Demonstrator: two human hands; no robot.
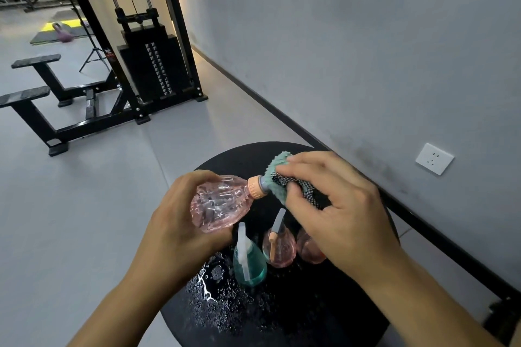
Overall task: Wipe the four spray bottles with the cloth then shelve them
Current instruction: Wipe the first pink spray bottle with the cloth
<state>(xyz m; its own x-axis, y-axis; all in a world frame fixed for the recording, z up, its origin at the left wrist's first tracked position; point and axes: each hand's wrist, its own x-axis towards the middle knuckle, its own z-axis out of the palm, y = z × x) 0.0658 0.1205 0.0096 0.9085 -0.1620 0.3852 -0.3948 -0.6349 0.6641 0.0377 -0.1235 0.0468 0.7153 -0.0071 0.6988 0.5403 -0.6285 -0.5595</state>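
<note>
Seen from the head camera, a person's left hand [180, 222] grips a pink spray bottle [218, 204] tipped on its side above the round black table [242, 155], neck pointing right. The right hand [335, 203] pinches a teal cloth [277, 177] closed around the bottle's nozzle end, just past the orange collar [256, 186]. Near the table's middle stand a teal bottle [249, 260] and two more pink bottles [279, 248] [308, 249], the rightmost partly hidden. Water droplets [214, 293] speckle the table's near left edge.

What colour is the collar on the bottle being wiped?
Peach-orange collar, on the clear pink bottle held in the left hand; seen in the head view.
</note>
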